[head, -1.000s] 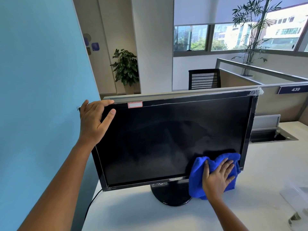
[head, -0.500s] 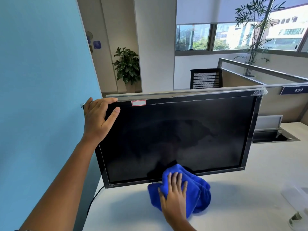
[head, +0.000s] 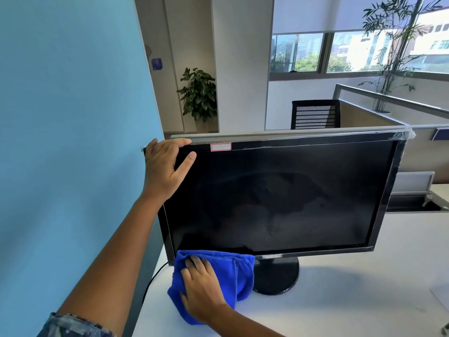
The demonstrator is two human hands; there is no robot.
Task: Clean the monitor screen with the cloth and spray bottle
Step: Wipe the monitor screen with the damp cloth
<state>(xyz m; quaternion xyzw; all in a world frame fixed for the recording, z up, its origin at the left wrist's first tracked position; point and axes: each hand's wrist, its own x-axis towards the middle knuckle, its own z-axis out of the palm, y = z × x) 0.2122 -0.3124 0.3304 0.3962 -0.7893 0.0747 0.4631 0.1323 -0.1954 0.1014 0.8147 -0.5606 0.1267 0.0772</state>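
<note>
A black monitor (head: 279, 198) stands on a round base (head: 277, 276) on the white desk, its dark screen showing faint smears and plastic wrap around the bezel. My left hand (head: 165, 169) grips the monitor's top left corner, thumb on the screen. My right hand (head: 201, 288) presses a bunched blue cloth (head: 238, 273) against the lower left corner of the bezel, below the screen. The spray bottle is mostly out of frame; only a small metal-like part (head: 445, 329) shows at the bottom right edge.
A blue partition (head: 68, 142) rises close on the left. A black cable (head: 153, 278) drops behind the desk edge. A cable tray opening (head: 413, 205) sits behind the monitor on the right, with cubicle walls, a chair and plants beyond. A clear plastic piece (head: 441, 295) lies at the right.
My right hand has swept the blue cloth leftward along the bottom of the screen, from the lower right corner to the lower left corner. My left hand has kept its hold on the top corner.
</note>
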